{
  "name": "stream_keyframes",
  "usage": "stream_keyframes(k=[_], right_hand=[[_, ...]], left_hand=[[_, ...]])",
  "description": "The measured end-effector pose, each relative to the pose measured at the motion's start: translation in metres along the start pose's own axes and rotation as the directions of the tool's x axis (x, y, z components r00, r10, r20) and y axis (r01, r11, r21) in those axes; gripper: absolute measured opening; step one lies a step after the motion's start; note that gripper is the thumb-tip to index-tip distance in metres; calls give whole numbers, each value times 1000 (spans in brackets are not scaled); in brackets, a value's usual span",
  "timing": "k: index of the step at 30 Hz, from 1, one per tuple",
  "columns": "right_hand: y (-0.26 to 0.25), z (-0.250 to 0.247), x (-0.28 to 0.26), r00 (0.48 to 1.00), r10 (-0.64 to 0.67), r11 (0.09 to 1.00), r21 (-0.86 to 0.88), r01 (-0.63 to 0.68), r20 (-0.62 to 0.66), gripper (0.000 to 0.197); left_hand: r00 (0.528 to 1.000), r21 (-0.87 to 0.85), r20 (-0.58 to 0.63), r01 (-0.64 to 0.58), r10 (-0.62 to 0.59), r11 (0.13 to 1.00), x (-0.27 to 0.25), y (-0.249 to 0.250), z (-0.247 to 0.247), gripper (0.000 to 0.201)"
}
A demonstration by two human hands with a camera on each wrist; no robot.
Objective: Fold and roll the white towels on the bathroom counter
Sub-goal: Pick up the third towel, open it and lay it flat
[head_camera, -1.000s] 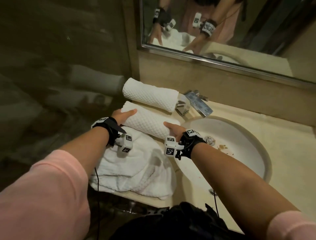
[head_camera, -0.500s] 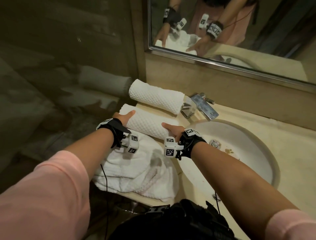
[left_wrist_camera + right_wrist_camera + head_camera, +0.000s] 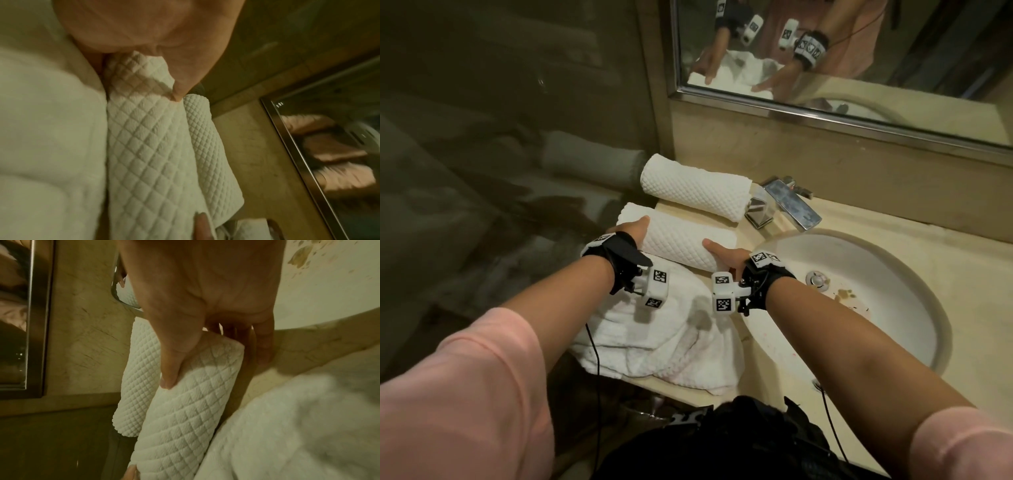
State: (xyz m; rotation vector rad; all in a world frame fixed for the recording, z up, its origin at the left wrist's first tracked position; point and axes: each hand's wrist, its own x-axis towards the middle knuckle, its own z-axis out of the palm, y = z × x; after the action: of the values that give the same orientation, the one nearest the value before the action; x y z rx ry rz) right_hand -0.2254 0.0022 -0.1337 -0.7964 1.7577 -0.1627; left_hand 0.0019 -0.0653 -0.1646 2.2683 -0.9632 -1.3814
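Two rolled quilted white towels lie side by side on the counter, left of the tap. The far roll (image 3: 695, 192) (image 3: 209, 146) (image 3: 139, 378) lies alone near the wall. I hold the near roll (image 3: 678, 240) (image 3: 148, 154) (image 3: 191, 410) at both ends. My left hand (image 3: 631, 228) cups its left end, thumb (image 3: 176, 95) on top. My right hand (image 3: 722, 255) grips its right end, thumb (image 3: 170, 373) on top and fingers (image 3: 263, 345) curled down over the end face. A loose, crumpled plush white towel (image 3: 661, 335) (image 3: 298, 418) lies on the counter under my wrists.
A chrome tap (image 3: 784, 205) stands just right of the rolls, beside the white basin (image 3: 876, 342), which has brown stains. The mirror (image 3: 859, 68) hangs above the beige backsplash. A dark glass wall (image 3: 500, 171) bounds the counter on the left. The counter's front edge (image 3: 654, 387) is near my body.
Both hands stay on the ends of the near roll, which has barely moved. Only the head view has shifted slightly.
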Motion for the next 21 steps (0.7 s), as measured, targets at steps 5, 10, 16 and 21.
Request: stream_keyframes(k=[5, 10, 16, 21], right_hand=[[20, -13, -6, 993, 59, 998, 30, -63, 101, 91], [23, -6, -17, 966, 109, 994, -21, -107, 234, 79], [20, 19, -36, 972, 99, 977, -207, -54, 213, 69], [21, 43, -45, 978, 86, 967, -253, -37, 188, 60]], left_hand=[[1000, 322, -25, 18, -11, 947, -15, 7, -6, 79], [999, 605, 6, -32, 36, 795, -47, 15, -17, 74], [997, 742, 57, -76, 50, 666, -65, 1, -29, 69], [996, 852, 42, -76, 78, 518, -76, -12, -38, 89]])
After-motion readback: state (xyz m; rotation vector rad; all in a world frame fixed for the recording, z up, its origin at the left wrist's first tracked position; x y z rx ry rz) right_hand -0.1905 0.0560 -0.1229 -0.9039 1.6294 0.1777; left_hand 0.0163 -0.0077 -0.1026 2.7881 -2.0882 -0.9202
